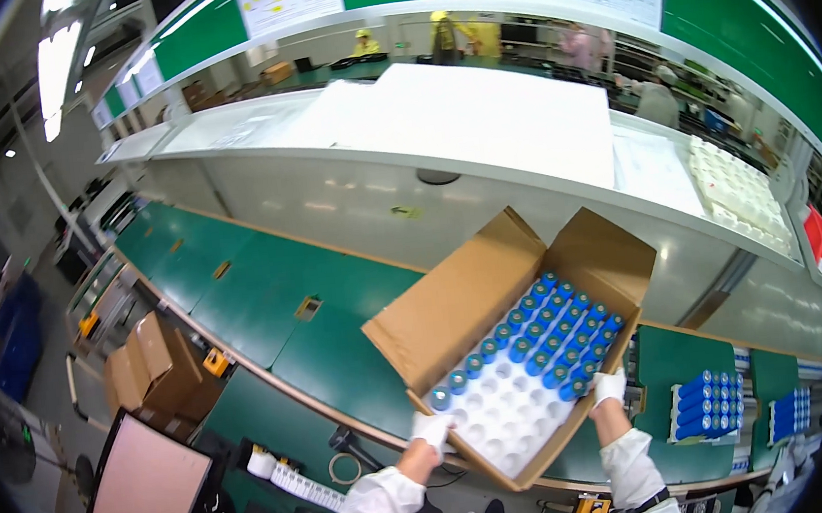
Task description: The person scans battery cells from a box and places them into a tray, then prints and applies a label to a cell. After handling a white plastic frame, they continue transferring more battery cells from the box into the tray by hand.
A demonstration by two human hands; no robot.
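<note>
Head view looks down on an open cardboard box (455, 307) that sits tilted on a long green worktop (267, 300). Its brown flaps are folded outward and look smooth and matte. Inside lies a white tray (506, 416) with round moulded pockets in neat rows. The far part of the tray is filled with small blue cylinders (552, 337) that stand upright, each with a lighter round top; the near pockets have nothing in them.

Both hands wear white gloves, and the sleeves are white cloth. The left hand (433, 429) grips the near left corner of the box, with the fingers curled over the cardboard edge beside the first blue cylinder. The right hand (608, 387) holds the near right wall of the box, fingers closed on the rim just beside the last row of cylinders. So the box is held between the two hands, in front of the person, at the near edge of the worktop.

To the right, on the same green surface, two more groups of blue cylinders (703, 406) lie packed on their sides. To the left, lower down, there are another brown carton (149, 366), a flat monitor (147, 490) with a pale pink screen, and a roll of white tape (261, 461). Behind the worktop runs a long white shelf (477, 117) with flat white sheets, and at its right end a white tray of round cups (737, 195).
</note>
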